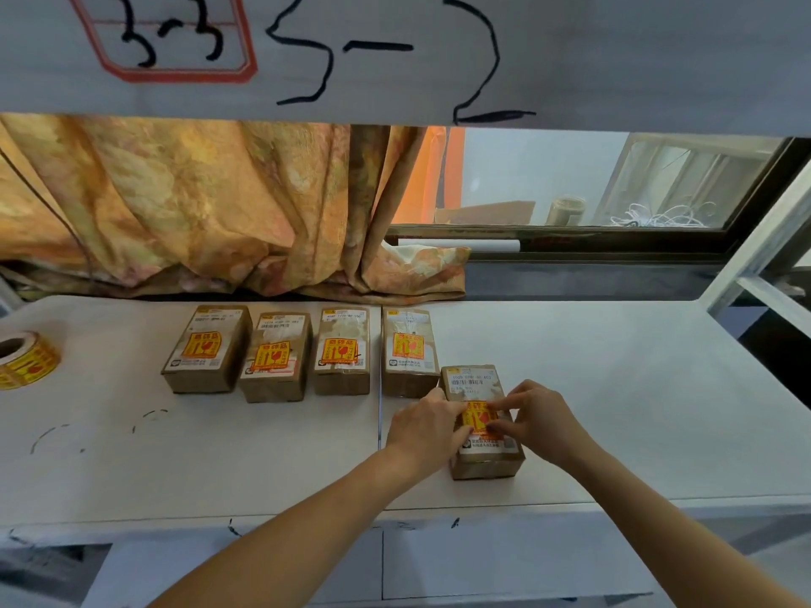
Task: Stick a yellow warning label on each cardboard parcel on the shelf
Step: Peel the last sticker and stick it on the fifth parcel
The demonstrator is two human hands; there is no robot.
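Note:
Several small cardboard parcels lie on the white shelf (pixel 614 388). A back row of them each carries a yellow warning label, for example the leftmost parcel (pixel 204 348) and the rightmost of the row (pixel 409 351). A nearer parcel (pixel 480 421) sits in front at the right. On its top lies a yellow label (pixel 480 415). My left hand (pixel 423 427) and my right hand (pixel 533 421) both rest fingertips on that label, pressing it from either side. The label's edges are partly hidden by my fingers.
A roll of yellow labels (pixel 24 359) lies at the shelf's far left. A patterned orange curtain (pixel 197 204) hangs behind the parcels, and a window (pixel 592 182) is at the back right. An upper shelf board (pixel 395 50) with handwritten numbers hangs overhead.

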